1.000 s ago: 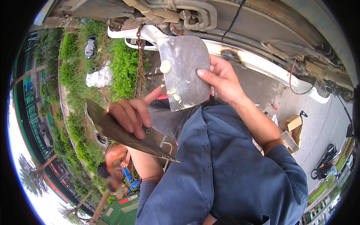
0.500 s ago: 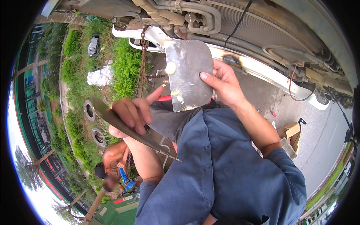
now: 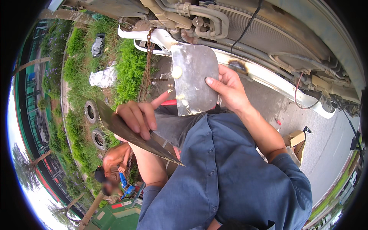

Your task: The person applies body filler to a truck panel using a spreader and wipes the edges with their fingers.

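My right hand [image 3: 232, 90] grips the right edge of a flat grey sheet [image 3: 197, 74] with rounded corners, thumb on top. Near the sheet's left edge sits a round blob of pale yellow paste [image 3: 176, 72], with paste smears [image 3: 182, 100] below it. My left hand [image 3: 137, 118] is closed on a dark, thin, stiff sheet [image 3: 128, 134] held at a slant, its fingers lying over the near face. The left index finger reaches toward the grey sheet with a dab of pale paste on its tip, apart from the sheet.
Ahead is a vehicle's exposed front with pipes and a radiator [image 3: 253, 32], above a white metal bar [image 3: 268, 73] with a scorched patch. A rusty chain [image 3: 148, 57] hangs at its left. Tyres [image 3: 91, 111] lie in grass. Another person [image 3: 117, 155] crouches lower left. A cardboard box [image 3: 295, 138] stands right.
The dark sheet in my left hand has tilted, showing more of its face. The grey sheet sits slightly lower in view. Both hands keep their grips.
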Demonstrator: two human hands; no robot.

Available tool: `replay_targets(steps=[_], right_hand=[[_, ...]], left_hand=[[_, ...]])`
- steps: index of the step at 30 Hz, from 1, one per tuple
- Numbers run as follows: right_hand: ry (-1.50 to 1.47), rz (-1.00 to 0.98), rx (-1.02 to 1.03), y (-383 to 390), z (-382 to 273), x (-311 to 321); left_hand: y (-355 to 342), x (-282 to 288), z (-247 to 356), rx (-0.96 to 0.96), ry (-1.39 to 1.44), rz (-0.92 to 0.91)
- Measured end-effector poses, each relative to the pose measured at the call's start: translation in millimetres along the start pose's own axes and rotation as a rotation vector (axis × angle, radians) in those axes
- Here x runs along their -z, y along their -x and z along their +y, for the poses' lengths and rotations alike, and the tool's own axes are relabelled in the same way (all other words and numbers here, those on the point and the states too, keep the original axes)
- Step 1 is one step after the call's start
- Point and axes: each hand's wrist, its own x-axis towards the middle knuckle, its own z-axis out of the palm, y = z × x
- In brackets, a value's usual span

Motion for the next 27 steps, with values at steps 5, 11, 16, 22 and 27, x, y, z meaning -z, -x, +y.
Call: replay_targets(steps=[5, 11, 16, 22, 27], right_hand=[[0.014, -0.001, -0.029, 2.9, -2.1, 3.0], [-0.044, 0.014, 0.011, 6.8, -5.5, 4.4], [0.04, 0.121, 0.119, 10.0, -9.8, 9.4], [0.139, 0.21, 0.281, 7.4, -13.0, 10.8], [0.222, 0.233, 0.391, 8.5, -15.2, -1.5]], left_hand=[[4.2, 9.5, 2.1, -0.007, -0.001, -0.066], [17.9, -8.8, -2.3, -0.094, 0.038, 0.39], [32.7, -13.5, -10.9, 0.01, 0.013, 1.164], [25.8, -31.8, -43.2, -0.05, -0.338, 1.351], [16.3, -33.9, -64.6, -0.097, -0.343, 1.359]])
